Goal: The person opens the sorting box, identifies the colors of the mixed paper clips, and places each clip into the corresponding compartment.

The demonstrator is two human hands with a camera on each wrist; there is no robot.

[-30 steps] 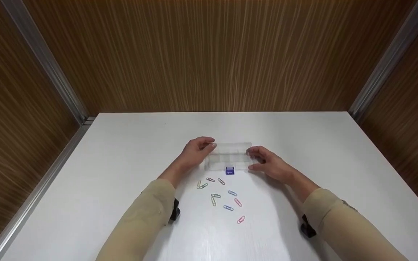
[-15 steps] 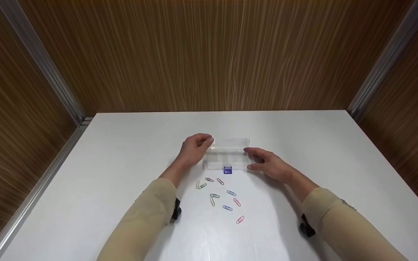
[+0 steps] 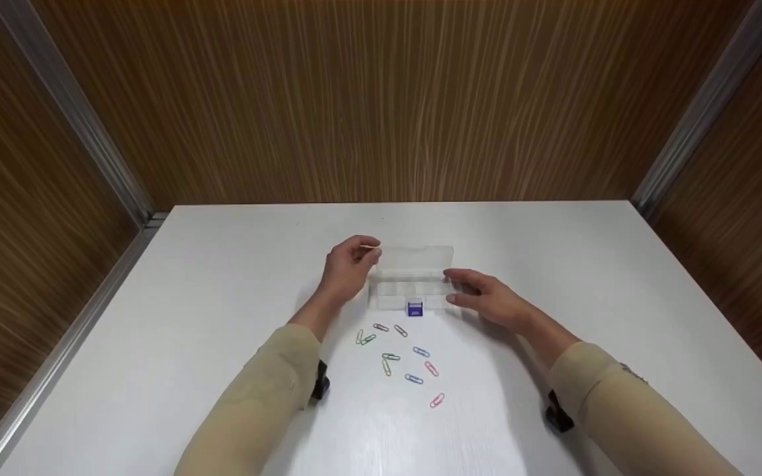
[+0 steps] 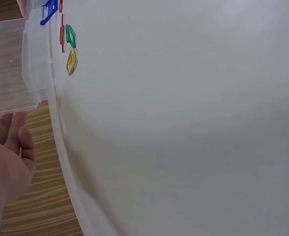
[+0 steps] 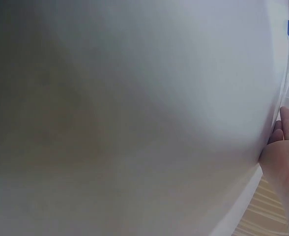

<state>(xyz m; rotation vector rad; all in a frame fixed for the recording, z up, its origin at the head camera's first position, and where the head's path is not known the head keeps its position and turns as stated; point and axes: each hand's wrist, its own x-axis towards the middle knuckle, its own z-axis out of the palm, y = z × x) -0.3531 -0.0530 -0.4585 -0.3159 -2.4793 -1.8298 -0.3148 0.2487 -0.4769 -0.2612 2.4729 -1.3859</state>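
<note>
A clear plastic compartment box (image 3: pixel 394 302) with a blue latch (image 3: pixel 415 309) stands on the white table, its hinged lid (image 3: pixel 415 258) swung up and back. At the lid's left edge my left hand (image 3: pixel 348 270) pinches it between thumb and fingers; the left wrist view shows the fingertips against the edge of the lid (image 4: pixel 7 73). My right hand (image 3: pixel 497 302) holds the box's right side, thumb near the front and forefinger by the hinge. Nearer me lie several coloured paper clips, among them a blue clip (image 3: pixel 421 352), a red clip (image 3: pixel 437 400) and a green clip (image 3: pixel 391 357).
The white table (image 3: pixel 235 277) ends at a brown wood-grain panel (image 3: pixel 381 106) at the back. Similar panels with metal corner strips (image 3: pixel 83 112) stand at both sides. Black wrist straps (image 3: pixel 320 383) show under the sleeves.
My left hand has moved up and slightly left, swinging the lid farther up and back from the box. My right hand stays at the box's right side. The clips lie as before.
</note>
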